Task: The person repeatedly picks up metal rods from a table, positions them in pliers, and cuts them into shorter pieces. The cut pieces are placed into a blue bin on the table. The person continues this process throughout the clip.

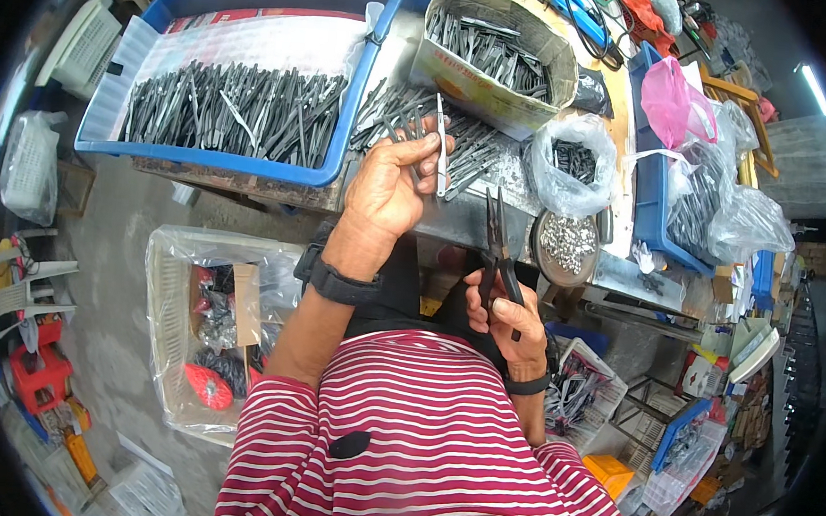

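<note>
Striped shirt [413, 409] nearest. Left hand [386, 188] half-closed, pinching slim silvery strip [441, 170]; right hand [515, 326] curled around black-handled pliers [498, 252].

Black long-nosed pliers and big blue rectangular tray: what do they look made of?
Black long-nosed pliers: probably steel, dark and fairly matte, with slim, rigid-looking jaws; grip material unclear.
Big blue rectangular tray: likely moulded plastic, smooth, with even colour and rounded rim.
</note>
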Demonstrator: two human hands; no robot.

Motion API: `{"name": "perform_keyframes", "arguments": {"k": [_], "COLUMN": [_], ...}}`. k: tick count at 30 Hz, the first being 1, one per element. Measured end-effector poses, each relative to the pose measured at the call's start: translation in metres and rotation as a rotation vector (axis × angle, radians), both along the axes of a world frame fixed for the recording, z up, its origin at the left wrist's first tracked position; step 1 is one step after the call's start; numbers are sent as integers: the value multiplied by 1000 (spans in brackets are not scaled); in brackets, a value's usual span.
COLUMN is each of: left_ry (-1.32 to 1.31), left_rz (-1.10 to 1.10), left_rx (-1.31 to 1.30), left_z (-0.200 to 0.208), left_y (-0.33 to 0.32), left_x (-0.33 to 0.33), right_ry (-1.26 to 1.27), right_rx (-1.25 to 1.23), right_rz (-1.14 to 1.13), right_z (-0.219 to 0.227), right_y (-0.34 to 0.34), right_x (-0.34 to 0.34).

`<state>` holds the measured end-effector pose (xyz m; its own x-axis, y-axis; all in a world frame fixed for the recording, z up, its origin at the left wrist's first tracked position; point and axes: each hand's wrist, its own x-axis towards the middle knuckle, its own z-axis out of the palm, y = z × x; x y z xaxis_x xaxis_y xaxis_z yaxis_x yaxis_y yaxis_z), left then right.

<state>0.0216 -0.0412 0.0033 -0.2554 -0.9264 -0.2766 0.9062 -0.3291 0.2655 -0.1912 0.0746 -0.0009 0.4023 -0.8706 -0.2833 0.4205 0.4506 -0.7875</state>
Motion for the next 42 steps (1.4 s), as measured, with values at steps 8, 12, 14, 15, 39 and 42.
{"name": "perform_keyframes", "arguments": {"k": [8,12,14,15,39,42], "left_ry": [-34,-89,-122,-140,-329,-331], "left_rz": [25,33,39,42,-68,-68], "left_rx": [-35,-40,-27,-17,-176,-149], "left_z": [-12,-14,-14,-13,-7,-10], "left_y": [-1,1,3,4,38,40], "left_x": [-3,-2,-2,-2,-7,-8], "right_ry": [58,86,100,118,560,602], "right_rx": [20,11,3,4,-282,-294], "right_rz": [-28,-33,-35,-31,-114,-104], "right_z": [-1,0,0,1,3,3], "right_y": [1,2,3,3,-3,-2], "right_x": [0,1,0,0,12,13]}}
